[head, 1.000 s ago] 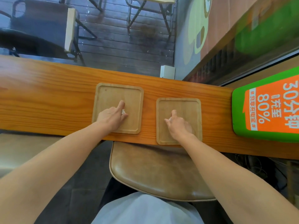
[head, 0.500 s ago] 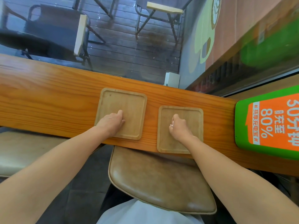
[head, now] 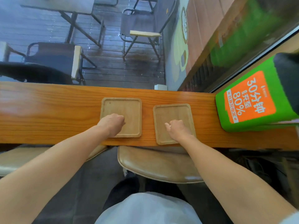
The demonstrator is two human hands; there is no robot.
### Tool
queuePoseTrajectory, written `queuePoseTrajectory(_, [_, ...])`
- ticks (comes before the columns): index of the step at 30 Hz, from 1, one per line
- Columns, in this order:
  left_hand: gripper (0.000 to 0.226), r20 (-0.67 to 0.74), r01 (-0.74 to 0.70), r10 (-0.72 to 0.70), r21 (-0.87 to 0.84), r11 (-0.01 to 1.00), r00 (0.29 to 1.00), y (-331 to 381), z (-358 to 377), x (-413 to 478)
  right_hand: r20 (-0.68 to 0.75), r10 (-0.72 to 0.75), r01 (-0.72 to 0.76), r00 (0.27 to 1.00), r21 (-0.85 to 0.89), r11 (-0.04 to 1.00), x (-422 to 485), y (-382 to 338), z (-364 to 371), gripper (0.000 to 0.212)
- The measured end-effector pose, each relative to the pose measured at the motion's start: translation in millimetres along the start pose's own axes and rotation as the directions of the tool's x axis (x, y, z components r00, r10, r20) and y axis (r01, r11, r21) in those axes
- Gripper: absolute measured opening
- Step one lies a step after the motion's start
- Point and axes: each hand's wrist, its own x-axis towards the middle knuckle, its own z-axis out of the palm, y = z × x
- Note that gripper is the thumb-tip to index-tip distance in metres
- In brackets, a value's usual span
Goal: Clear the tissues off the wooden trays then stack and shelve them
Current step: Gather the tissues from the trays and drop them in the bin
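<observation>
Resting side by side on the long orange-brown wooden worktop, two square wooden trays. Left hand fisted on left tray; right hand clenched around a white tissue scrap.

Since a second ago, left hand curled from pointing finger into a fist on its tray's 6 o'clock half. Right hand likewise closed; we glimpse white at its 9 o'clock edge.
</observation>
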Motion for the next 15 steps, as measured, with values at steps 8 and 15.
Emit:
queuePoseTrajectory(8, [0.039,-0.157,-0.156,0.172,0.111,0.982,0.973,30,-28,-30,-0.239,0.030,-0.013,0.970,0.072,0.997,-62,5,-10,0.037])
queuePoseTrajectory(15, [0.037,-0.252,-0.191,0.233,0.180,0.965,0.939,68,-42,-69,-0.421,0.007,0.045,0.907,0.112,0.993,-119,34,-33,0.031])
